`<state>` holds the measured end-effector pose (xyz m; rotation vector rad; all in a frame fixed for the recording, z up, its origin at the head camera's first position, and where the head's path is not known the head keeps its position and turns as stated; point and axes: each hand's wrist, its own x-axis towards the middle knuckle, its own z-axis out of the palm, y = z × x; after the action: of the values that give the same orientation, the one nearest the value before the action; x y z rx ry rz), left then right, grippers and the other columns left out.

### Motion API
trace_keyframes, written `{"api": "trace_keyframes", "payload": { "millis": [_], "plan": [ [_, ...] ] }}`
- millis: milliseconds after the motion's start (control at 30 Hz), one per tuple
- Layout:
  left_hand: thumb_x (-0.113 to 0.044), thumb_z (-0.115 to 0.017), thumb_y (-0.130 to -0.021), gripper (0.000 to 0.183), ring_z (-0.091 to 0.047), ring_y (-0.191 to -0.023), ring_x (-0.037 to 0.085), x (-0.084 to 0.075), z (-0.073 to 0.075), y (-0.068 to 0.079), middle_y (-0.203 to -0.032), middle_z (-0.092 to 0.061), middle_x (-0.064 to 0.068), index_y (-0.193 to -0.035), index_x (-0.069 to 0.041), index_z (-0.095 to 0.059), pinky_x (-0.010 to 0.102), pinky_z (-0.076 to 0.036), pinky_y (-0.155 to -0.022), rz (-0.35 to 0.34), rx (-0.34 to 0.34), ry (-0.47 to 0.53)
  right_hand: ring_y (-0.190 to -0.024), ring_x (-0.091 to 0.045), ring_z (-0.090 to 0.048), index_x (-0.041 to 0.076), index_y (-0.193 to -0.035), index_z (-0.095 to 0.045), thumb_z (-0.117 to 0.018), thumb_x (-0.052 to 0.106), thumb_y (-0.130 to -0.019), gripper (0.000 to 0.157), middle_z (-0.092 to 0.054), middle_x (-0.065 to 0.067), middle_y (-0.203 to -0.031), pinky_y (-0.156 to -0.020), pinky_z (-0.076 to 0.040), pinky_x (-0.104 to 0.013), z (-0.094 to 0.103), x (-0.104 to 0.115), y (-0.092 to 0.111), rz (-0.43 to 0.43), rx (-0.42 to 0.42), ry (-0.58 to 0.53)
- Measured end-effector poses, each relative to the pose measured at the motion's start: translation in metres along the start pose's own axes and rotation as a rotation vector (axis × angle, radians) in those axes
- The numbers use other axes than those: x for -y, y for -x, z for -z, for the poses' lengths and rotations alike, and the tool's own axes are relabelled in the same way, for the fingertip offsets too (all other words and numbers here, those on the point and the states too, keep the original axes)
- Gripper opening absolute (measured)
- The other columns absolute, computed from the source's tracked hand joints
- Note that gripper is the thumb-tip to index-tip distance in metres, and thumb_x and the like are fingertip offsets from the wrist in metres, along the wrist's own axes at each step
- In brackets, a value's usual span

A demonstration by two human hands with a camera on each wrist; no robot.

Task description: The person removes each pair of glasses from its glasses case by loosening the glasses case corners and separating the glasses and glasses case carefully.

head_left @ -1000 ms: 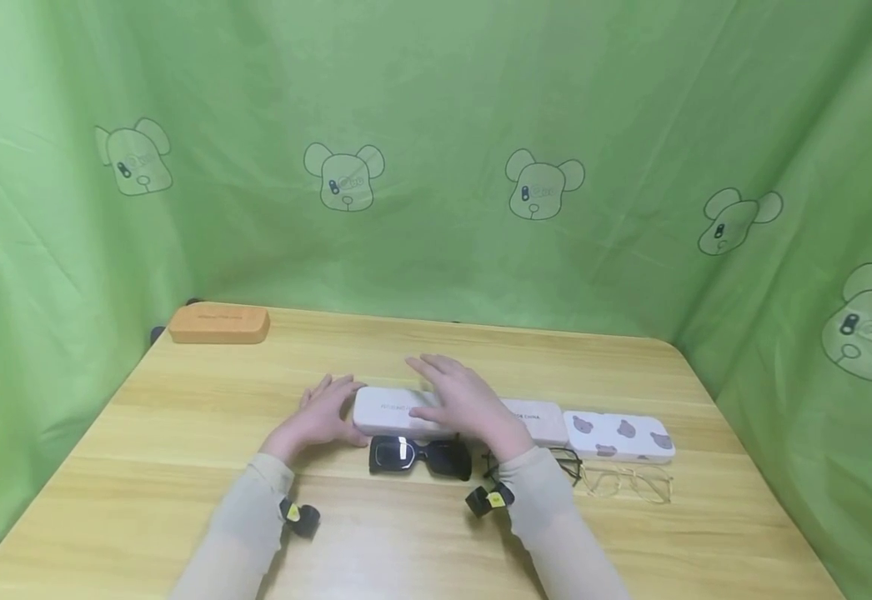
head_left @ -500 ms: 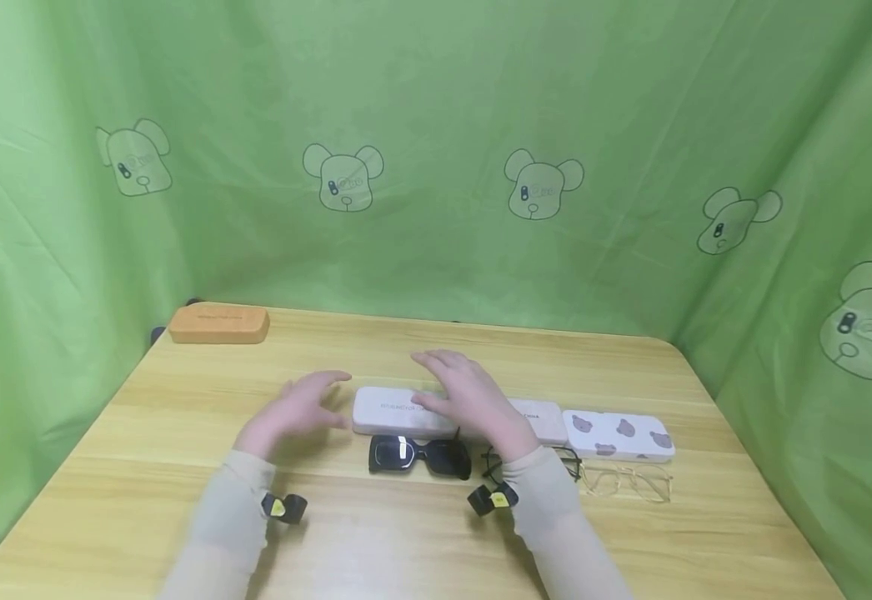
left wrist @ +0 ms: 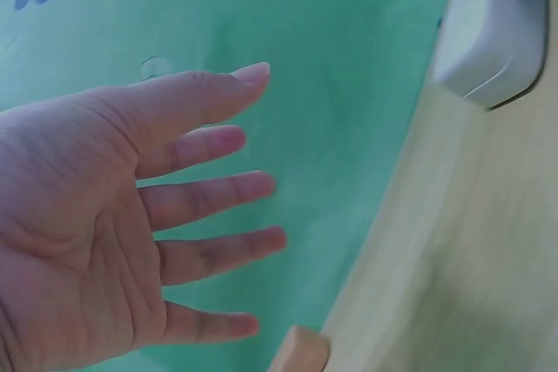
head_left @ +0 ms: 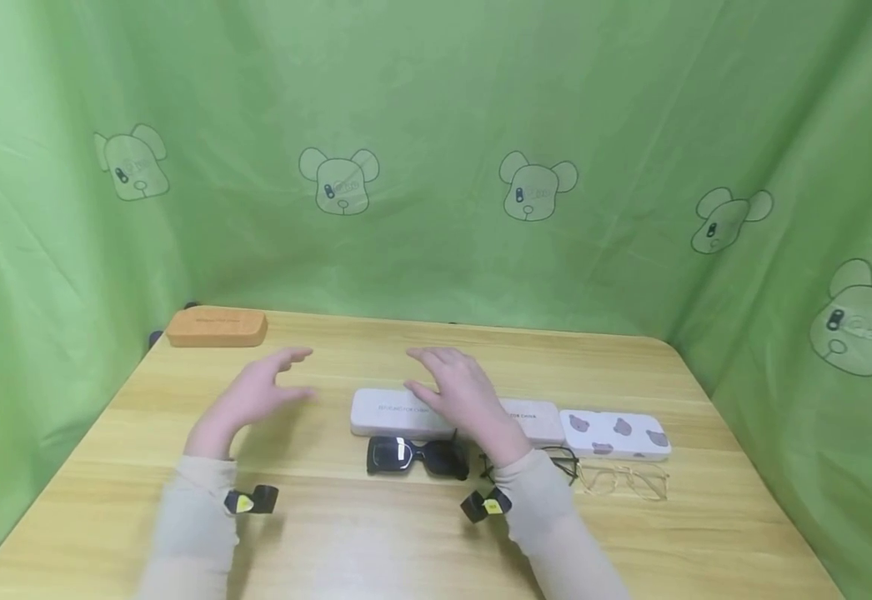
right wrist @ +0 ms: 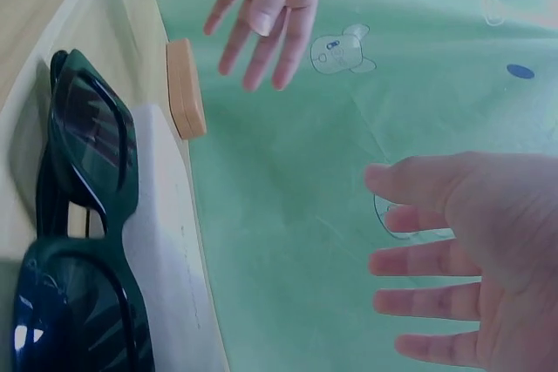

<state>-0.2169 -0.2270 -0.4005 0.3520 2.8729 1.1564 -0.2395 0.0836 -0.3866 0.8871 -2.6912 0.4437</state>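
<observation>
My left hand (head_left: 256,392) is raised over the left part of the table, fingers spread and holding nothing; its whole palm (left wrist: 78,241) shows in the left wrist view. Above a whitish glasses case (head_left: 387,412) hovers my right hand (head_left: 469,400), with straight, parted fingers and nothing in them. Black sunglasses (head_left: 418,457) lie folded just in front of that case. To its right are a second pale case (head_left: 537,421), partly behind my right hand, and a white case with brown bears (head_left: 616,435). Black-framed eyeglasses (head_left: 565,463), partly covered by my right wrist, and gold-framed eyeglasses (head_left: 625,482) lie before them.
An orange glasses case (head_left: 217,327) stands at the table's far left corner. Green curtains (head_left: 436,267) with mouse-like faces surround the back and sides of the wooden table (head_left: 376,542). Each wrist carries a small black camera.
My left hand has drawn away from the whitish case, leftward and up. My right hand has barely moved. The cases and glasses keep their places; the view shifts slightly.
</observation>
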Motion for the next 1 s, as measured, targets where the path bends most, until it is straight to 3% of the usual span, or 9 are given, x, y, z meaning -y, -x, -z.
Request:
{"api": "trace_keyframes", "payload": {
  "millis": [233, 400, 567, 733, 1000],
  "plan": [
    [-0.037, -0.066, -0.091, 0.069, -0.039, -0.137, 0.046, 0.003, 0.021, 0.009, -0.152, -0.041, 0.020, -0.147, -0.007, -0.039, 0.063, -0.034, -0.110, 0.053, -0.056, 0.008, -0.124, -0.030, -0.058, 0.013, -0.138, -0.052, -0.064, 0.038, -0.092, 0.054, -0.062, -0.010, -0.134, -0.108, -0.045, -0.049, -0.004, 0.010, 0.001, 0.008, -0.038, -0.006],
    [-0.041, -0.064, -0.092, 0.072, -0.034, -0.140, 0.046, 0.006, 0.032, 0.012, -0.154, -0.036, 0.021, -0.148, -0.005, -0.037, 0.063, -0.030, -0.112, 0.064, -0.076, -0.035, -0.125, -0.031, -0.057, 0.013, -0.141, -0.049, -0.066, 0.039, -0.091, 0.060, -0.061, -0.011, -0.135, -0.110, -0.043, -0.049, -0.008, 0.021, -0.003, 0.024, -0.010, 0.013],
    [-0.035, -0.065, -0.092, 0.071, -0.029, -0.142, 0.047, 0.011, 0.035, 0.011, -0.154, -0.034, 0.025, -0.147, -0.001, -0.036, 0.064, -0.025, -0.115, 0.042, -0.086, -0.092, -0.130, -0.031, -0.053, 0.010, -0.143, -0.046, -0.067, 0.041, -0.089, 0.065, -0.056, -0.013, -0.139, -0.111, -0.042, -0.047, -0.012, 0.035, -0.012, 0.052, 0.002, 0.016],
    [-0.030, -0.066, -0.092, 0.066, -0.033, -0.138, 0.048, 0.021, 0.038, 0.008, -0.149, -0.040, 0.027, -0.143, 0.002, -0.042, 0.064, -0.025, -0.114, -0.011, -0.110, -0.177, -0.135, -0.031, -0.047, 0.008, -0.145, -0.042, -0.066, 0.044, -0.089, 0.071, -0.052, -0.014, -0.142, -0.115, -0.038, -0.046, -0.018, 0.049, -0.023, 0.054, 0.019, 0.010],
    [-0.042, -0.065, -0.091, 0.068, -0.043, -0.131, 0.047, 0.047, 0.051, 0.000, -0.142, -0.049, 0.026, -0.139, 0.002, -0.047, 0.062, -0.031, -0.111, -0.087, -0.204, -0.335, -0.141, -0.032, -0.039, 0.009, -0.149, -0.035, -0.065, 0.052, -0.088, 0.080, -0.044, -0.016, -0.149, -0.118, -0.033, -0.046, -0.035, 0.066, -0.045, 0.037, 0.120, 0.062]
  ]
}}
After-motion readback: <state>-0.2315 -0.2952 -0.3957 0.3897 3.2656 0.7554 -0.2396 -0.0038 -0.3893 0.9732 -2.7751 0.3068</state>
